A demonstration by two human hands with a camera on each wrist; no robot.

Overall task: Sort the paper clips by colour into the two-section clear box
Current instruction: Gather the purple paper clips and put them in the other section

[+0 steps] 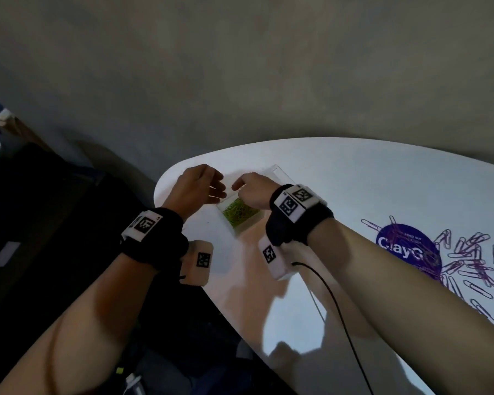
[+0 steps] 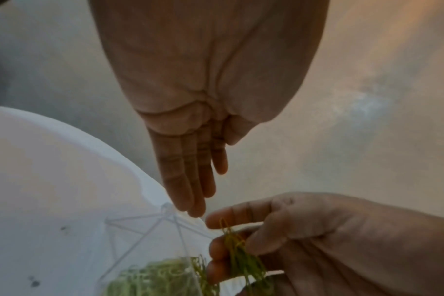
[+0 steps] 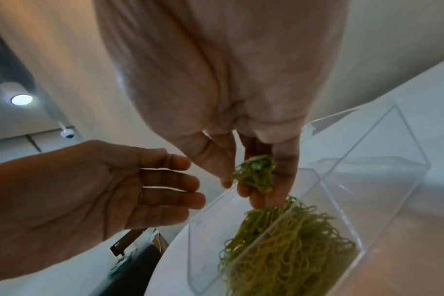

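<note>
Fingers (image 3: 287, 170) pinch green clips (image 3: 256, 174) over the clear box (image 3: 368, 152); purple clips (image 1: 468, 258) lie well apart.

A clear two-section box (image 1: 278, 173) is sitting on the white table, near its far left edge, with its transparent walls upright and its top open. The nearer section is being filled with a dense tangle of green paper clips (image 1: 238, 212), some of them poking above the rim in the right wrist view. The farther section is showing no clips. A small bunch of green clips (image 3: 257, 172) is being held just above the box by curled fingers. Well to the right, purple paper clips (image 1: 465, 259) are lying loosely scattered flat on the table, several overlapping one another.
</note>
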